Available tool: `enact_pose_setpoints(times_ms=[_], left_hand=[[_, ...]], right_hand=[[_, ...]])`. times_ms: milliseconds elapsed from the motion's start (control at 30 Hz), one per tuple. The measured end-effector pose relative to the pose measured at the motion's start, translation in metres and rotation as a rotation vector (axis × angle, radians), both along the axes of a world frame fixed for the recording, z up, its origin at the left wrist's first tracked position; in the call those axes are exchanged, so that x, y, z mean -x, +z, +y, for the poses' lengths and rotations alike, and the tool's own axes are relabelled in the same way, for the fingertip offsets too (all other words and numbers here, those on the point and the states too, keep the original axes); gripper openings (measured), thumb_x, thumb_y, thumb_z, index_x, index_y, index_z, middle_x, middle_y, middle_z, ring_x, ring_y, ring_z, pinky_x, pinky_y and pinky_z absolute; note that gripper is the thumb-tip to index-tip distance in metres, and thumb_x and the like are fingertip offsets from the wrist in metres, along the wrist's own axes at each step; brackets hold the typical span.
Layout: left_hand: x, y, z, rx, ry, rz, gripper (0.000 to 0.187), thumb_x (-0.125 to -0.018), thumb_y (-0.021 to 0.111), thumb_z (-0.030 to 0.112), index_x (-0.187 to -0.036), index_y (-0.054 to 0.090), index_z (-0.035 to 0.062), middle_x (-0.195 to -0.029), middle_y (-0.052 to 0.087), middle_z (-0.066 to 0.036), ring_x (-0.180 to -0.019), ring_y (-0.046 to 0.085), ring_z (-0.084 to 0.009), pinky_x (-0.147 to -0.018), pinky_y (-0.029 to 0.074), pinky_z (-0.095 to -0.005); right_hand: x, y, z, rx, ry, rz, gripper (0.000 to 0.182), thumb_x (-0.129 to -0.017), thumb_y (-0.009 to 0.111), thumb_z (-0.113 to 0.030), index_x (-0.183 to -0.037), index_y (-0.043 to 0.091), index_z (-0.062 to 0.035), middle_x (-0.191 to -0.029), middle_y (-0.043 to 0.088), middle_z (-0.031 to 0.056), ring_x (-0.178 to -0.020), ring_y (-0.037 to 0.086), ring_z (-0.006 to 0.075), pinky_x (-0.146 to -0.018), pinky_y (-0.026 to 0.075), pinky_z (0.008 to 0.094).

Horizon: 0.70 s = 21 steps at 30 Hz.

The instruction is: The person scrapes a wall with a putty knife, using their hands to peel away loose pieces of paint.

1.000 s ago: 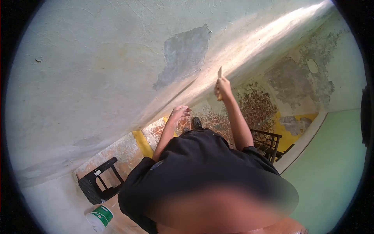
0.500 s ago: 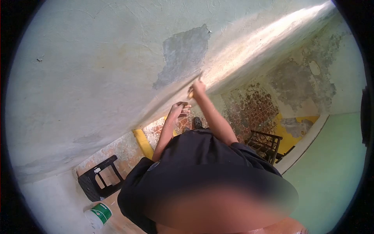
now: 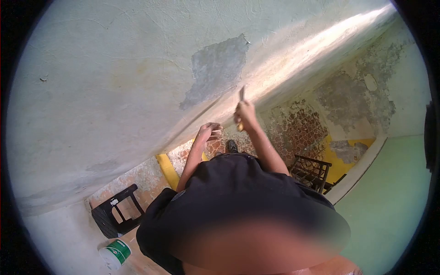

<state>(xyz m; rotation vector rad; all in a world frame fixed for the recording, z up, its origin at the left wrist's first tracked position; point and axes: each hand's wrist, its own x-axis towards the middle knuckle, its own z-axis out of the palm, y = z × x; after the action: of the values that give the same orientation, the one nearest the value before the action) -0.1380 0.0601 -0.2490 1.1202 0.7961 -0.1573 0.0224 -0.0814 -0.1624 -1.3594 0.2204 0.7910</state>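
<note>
Wall rough matt plaster, paint flaked; scraper blade thin metal; stool black plastic.

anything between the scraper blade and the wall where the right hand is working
Nothing visible. The right hand holds the scraper with its blade up at the wall, no object between them. The left hand rests lower, off to the side.
</note>
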Motion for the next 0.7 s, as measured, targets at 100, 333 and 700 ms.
enact_pose_setpoints(times_ms=[100,333,700], left_hand=[[-0.010,0.018,-0.003,-0.016,0.018,-0.035,0.031,-0.101,0.060,0.027,-0.118,0.066,0.0016,-0.109,0.072,-0.009,-0.085,0.072,-0.0177,-0.068,0.059,-0.0288],[0.005,0.006,0.004,-0.028,-0.028,-0.049,0.036,-0.102,0.058,0.031,-0.123,0.065,0.0033,-0.116,0.072,-0.009,-0.092,0.072,-0.0172,-0.078,0.057,-0.0304],[0.019,-0.004,0.006,-0.049,-0.003,-0.039,0.026,-0.104,0.054,0.026,-0.119,0.064,0.0068,-0.113,0.073,-0.008,-0.084,0.071,-0.0143,-0.074,0.059,-0.0319]], right_hand=[[0.008,-0.006,0.040,-0.121,-0.039,0.115,0.010,-0.096,0.044,-0.002,-0.100,0.051,-0.0063,-0.061,0.044,0.0022,-0.036,0.039,0.0148,-0.031,0.032,0.0328],[-0.070,-0.112,0.005,-0.060,-0.623,-0.090,0.045,-0.095,0.045,-0.004,-0.140,0.046,-0.0108,-0.063,0.046,0.0052,-0.043,0.043,0.0149,-0.035,0.035,0.0327],[0.022,-0.023,0.011,-0.001,0.135,0.087,0.013,-0.100,0.048,-0.010,-0.103,0.054,0.0011,-0.069,0.050,0.0023,-0.045,0.041,0.0092,-0.036,0.035,0.0267]])
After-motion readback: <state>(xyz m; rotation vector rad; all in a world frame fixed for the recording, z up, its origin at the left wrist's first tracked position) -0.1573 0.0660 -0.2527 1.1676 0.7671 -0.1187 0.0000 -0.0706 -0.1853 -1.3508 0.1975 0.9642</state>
